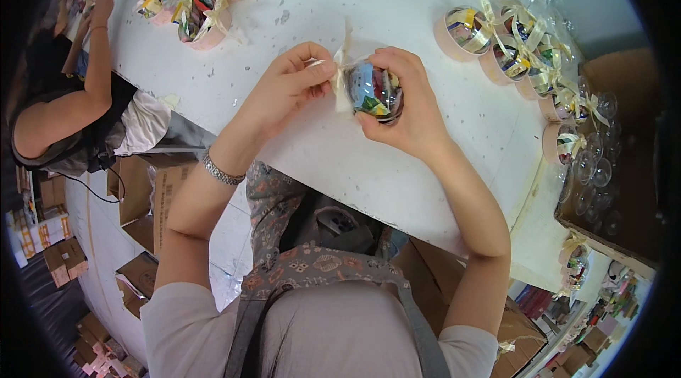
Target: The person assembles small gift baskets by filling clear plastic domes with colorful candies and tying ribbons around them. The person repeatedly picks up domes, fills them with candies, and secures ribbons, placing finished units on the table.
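Over the white table, my right hand point(408, 97) wraps round a small clear-topped container point(377, 92) packed with colourful wrapped pieces, tilted on its side. A cream ribbon point(341, 90) is tied at its left side, with one end standing up and another hanging down. My left hand point(301, 80) pinches a strand of this ribbon between thumb and fingertips, just left of the knot. The container's far side is hidden behind my right fingers.
Several pink ribboned tubs point(464, 34) stand in a row at right, beside a cardboard box point(624, 94) with clear plastic domes point(592, 168). More filled tubs point(202, 26) stand at far left. A co-worker's arm point(99, 58) reaches over the table's left edge.
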